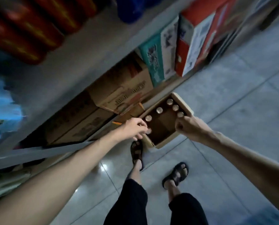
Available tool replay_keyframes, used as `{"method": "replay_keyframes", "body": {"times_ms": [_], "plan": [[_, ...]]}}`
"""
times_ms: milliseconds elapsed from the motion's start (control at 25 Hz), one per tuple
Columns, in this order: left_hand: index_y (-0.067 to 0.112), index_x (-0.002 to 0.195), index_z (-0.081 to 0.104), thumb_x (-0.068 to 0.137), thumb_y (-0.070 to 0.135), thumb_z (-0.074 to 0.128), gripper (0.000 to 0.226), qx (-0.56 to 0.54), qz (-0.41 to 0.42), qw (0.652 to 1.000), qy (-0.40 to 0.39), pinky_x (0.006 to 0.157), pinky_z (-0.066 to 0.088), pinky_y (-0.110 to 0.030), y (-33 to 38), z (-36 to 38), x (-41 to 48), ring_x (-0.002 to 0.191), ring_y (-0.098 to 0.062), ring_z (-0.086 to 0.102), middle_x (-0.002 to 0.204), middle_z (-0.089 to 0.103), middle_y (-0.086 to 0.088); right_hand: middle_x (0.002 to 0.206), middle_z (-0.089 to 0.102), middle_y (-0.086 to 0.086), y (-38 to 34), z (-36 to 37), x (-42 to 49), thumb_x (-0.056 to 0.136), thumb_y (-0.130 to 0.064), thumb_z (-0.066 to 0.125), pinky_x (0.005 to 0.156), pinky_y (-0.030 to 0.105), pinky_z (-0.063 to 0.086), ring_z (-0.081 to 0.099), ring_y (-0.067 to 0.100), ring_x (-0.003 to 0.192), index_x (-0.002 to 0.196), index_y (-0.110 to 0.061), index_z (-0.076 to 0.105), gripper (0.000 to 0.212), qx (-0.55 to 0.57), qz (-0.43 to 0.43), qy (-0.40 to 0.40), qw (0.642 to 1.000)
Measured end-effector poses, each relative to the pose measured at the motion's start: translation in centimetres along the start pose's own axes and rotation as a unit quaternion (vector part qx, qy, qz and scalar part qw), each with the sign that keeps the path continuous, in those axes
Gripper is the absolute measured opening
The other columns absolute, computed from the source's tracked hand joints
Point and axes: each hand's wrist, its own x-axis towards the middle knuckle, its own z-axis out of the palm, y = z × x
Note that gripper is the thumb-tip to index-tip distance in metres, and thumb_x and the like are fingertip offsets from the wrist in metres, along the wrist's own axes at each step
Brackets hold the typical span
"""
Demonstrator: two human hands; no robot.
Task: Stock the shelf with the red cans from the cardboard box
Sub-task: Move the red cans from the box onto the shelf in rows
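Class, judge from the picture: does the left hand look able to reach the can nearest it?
Probably yes. The left hand hangs over the open cardboard box, right at that can; no flap or other can lies between them.

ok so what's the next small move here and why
Probably close the left hand round the can at its fingertips and lift it straight up out of the cardboard box. Its fingers sit at that can's silver top, though a firm grip isn't clear yet. The right hand is curled at the box's opposite side, by a second can.
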Motion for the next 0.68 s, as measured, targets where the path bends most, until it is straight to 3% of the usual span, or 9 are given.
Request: {"method": "replay_keyframes", "body": {"times_ms": [40, 200, 240, 320, 400, 520, 560, 680], "plan": [[0.014, 0.099, 0.058, 0.092, 0.014, 0.06, 0.007, -0.01, -0.022, 1.0, 0.001, 0.05, 0.048, -0.023, -1.1, 1.3, 3.2, 0.06, -0.013, 0.061, 0.097, 0.065, -0.011, 0.087, 0.061, 0.0, 1.6, 2.5, 2.0, 0.087, -0.024, 0.058, 0.06, 0.027, 0.039, 0.058, 0.025, 0.075, 0.086, -0.025, 0.058, 0.002, 0.0, 0.009, -0.017, 1.0], [0.013, 0.104, 0.049, 0.092, 0.012, 0.058, 0.015, -0.041, -0.106, 0.993, 0.031, 0.054, 0.041, -0.026, -8.8, 6.9, 17.3, 0.066, -0.017, 0.055, 0.097, 0.056, -0.009, 0.111, 0.063, 0.001, 7.0, 15.6, 11.4, 0.087, -0.024, 0.062, 0.068, 0.032, 0.048, 0.064, 0.027, 0.097, 0.111, -0.023, 0.059, 0.025, -0.022, 0.0, -0.035, 0.999], [0.014, 0.096, 0.049, 0.092, 0.012, 0.058, 0.01, -0.036, -0.118, 0.992, 0.038, 0.055, 0.04, -0.025, -10.8, 7.9, 20.2, 0.067, -0.018, 0.054, 0.089, 0.054, -0.007, 0.115, 0.061, 0.001, 7.9, 18.5, 13.7, 0.088, -0.022, 0.06, 0.07, 0.034, 0.051, 0.064, 0.028, 0.099, 0.116, -0.021, 0.057, 0.029, -0.038, -0.005, -0.036, 0.999], [0.019, 0.079, 0.042, 0.092, 0.014, 0.058, 0.021, -0.032, -0.151, 0.987, 0.042, 0.059, 0.043, -0.026, -14.8, 9.6, 25.8, 0.068, -0.018, 0.052, 0.078, 0.047, -0.002, 0.121, 0.056, 0.002, 9.2, 24.7, 18.4, 0.089, -0.018, 0.057, 0.068, 0.035, 0.05, 0.064, 0.029, 0.101, 0.129, -0.022, 0.051, 0.041, -0.09, -0.013, -0.04, 0.995], [0.013, 0.094, 0.048, 0.091, 0.016, 0.059, 0.011, -0.053, -0.185, 0.981, 0.027, 0.068, 0.052, -0.035, -18.6, 10.8, 30.9, 0.084, -0.026, 0.059, 0.094, 0.051, -0.008, 0.124, 0.053, 0.003, 10.0, 31.2, 23.3, 0.089, -0.018, 0.056, 0.064, 0.034, 0.044, 0.065, 0.028, 0.102, 0.139, -0.024, 0.044, 0.051, -0.146, -0.05, -0.036, 0.987], [0.006, 0.129, 0.047, 0.091, 0.013, 0.056, 0.04, -0.085, -0.2, 0.976, 0.014, 0.085, 0.056, -0.045, -22.8, 12.1, 36.9, 0.108, -0.04, 0.061, 0.123, 0.052, -0.016, 0.126, 0.052, 0.005, 10.2, 38.8, 29.1, 0.086, -0.021, 0.058, 0.073, 0.036, 0.047, 0.061, 0.026, 0.109, 0.14, -0.027, 0.043, 0.057, -0.177, -0.099, -0.009, 0.979], [0.007, 0.13, 0.046, 0.091, 0.012, 0.055, 0.041, -0.096, -0.191, 0.977, 0.016, 0.085, 0.057, -0.045, -23.7, 12.2, 38.1, 0.108, -0.04, 0.061, 0.121, 0.054, -0.014, 0.127, 0.052, 0.005, 10.2, 40.6, 30.5, 0.084, -0.023, 0.059, 0.079, 0.037, 0.048, 0.06, 0.026, 0.111, 0.14, -0.028, 0.043, 0.058, -0.173, -0.107, -0.002, 0.979], [0.008, 0.12, 0.043, 0.092, 0.009, 0.053, 0.03, -0.143, -0.187, 0.972, -0.001, 0.08, 0.059, -0.045, -24.9, 12.6, 40.5, 0.098, -0.041, 0.066, 0.09, 0.056, -0.005, 0.132, 0.048, 0.007, 9.9, 44.3, 33.2, 0.085, -0.028, 0.06, 0.085, 0.038, 0.051, 0.058, 0.027, 0.113, 0.144, -0.033, 0.035, 0.064, -0.158, -0.122, -0.012, 0.98]]}}
